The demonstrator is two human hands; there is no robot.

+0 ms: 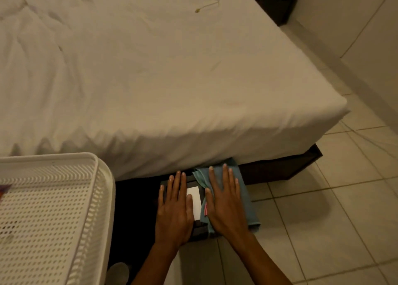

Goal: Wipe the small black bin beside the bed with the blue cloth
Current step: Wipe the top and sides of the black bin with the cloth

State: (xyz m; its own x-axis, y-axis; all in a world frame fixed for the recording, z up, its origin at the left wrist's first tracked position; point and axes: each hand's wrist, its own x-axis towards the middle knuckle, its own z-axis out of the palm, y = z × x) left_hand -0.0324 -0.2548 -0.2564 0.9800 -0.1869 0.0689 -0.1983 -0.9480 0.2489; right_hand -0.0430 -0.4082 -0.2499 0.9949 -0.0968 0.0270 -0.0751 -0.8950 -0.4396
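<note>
The small black bin stands on the floor against the bed's side, seen from above, with a white rectangle on its top. My left hand lies flat on the bin's left half, fingers spread, holding nothing. The blue cloth is draped over the bin's right half and hangs down its right side. My right hand presses flat on the cloth with fingers apart. A small pink tag shows at the cloth's left edge.
The bed with a white sheet fills the upper view; a thin cord lies on it. A white perforated basket stands at the left. Pale tiled floor extends right. The dark bed frame runs behind the bin.
</note>
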